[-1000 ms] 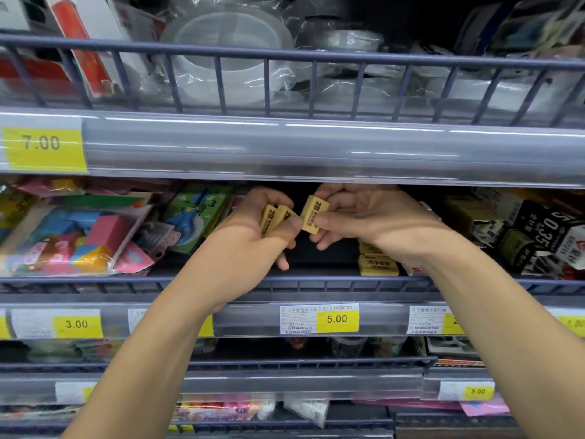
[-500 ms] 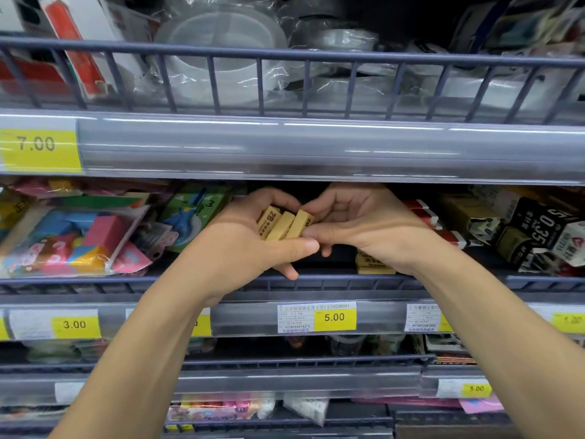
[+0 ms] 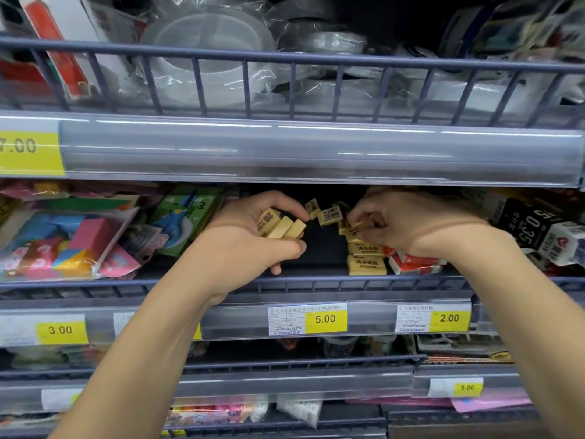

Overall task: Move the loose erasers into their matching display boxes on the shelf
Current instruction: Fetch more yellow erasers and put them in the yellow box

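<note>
Seen from a head camera, looking into a shop shelf crowded with stationery. Left hand (image 3: 253,239) at centre, fingers curled round a small stack of yellow erasers (image 3: 280,224), three side by side, thumb pressing from below. Right hand (image 3: 408,223) at about three o'clock from the left, well inside the shelf, fingertips pinching one more yellow eraser (image 3: 354,228) out of a loose heap. Loose erasers (image 3: 329,215) lying tumbled between the two hands, a few tilted on edge. More yellow erasers stacked flat (image 3: 366,258) at five o'clock from the heap, just beside red-and-white erasers (image 3: 411,261). Matching display box hidden or not told apart from here. Plastic toy packets (image 3: 63,236) at nine o'clock. Wire front rail (image 3: 316,282) across the shelf edge, price strip (image 3: 326,320) below it reading 5.00.

Likely risks, as a judgement: three smooth blocks held in one curled hand could slide apart and drop behind the rail if a fourth is pushed in. Tilted heap could topple further back into the dark shelf when one piece is drawn out. Similar yellow wrappers with different print could end up mixed in the wrong box.
</note>
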A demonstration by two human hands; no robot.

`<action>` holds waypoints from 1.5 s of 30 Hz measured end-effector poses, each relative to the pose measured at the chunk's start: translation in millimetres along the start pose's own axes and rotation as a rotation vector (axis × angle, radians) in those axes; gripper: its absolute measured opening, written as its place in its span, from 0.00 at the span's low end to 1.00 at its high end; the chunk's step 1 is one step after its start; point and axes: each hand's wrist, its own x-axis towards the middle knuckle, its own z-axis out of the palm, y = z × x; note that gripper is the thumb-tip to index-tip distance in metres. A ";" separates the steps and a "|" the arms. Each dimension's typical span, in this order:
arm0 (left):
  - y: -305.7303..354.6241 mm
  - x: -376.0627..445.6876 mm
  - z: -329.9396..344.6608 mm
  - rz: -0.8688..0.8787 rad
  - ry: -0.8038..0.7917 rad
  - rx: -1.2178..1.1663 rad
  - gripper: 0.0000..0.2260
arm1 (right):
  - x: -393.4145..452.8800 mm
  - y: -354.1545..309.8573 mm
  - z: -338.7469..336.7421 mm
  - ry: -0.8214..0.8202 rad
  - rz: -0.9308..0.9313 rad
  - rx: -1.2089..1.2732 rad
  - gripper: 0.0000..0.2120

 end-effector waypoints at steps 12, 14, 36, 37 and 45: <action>2.2 -0.1 -0.6 -0.046 0.018 -0.043 0.17 | 9.5 -13.8 6.4 -0.078 -0.055 -0.390 0.24; 4.4 -0.9 0.3 -0.036 0.056 -0.008 0.15 | 10.4 -15.3 6.3 -0.093 -0.033 -0.379 0.25; 7.7 -5.3 8.3 -0.075 0.254 -0.559 0.10 | -28.9 -71.3 33.4 0.264 -0.118 0.960 0.12; 7.8 -5.5 8.9 -0.072 0.263 -0.573 0.10 | -28.5 -73.6 34.7 0.262 -0.108 0.993 0.12; 6.1 -6.9 14.1 -0.015 0.165 -0.481 0.12 | -29.4 -82.8 45.2 0.364 -0.113 1.040 0.09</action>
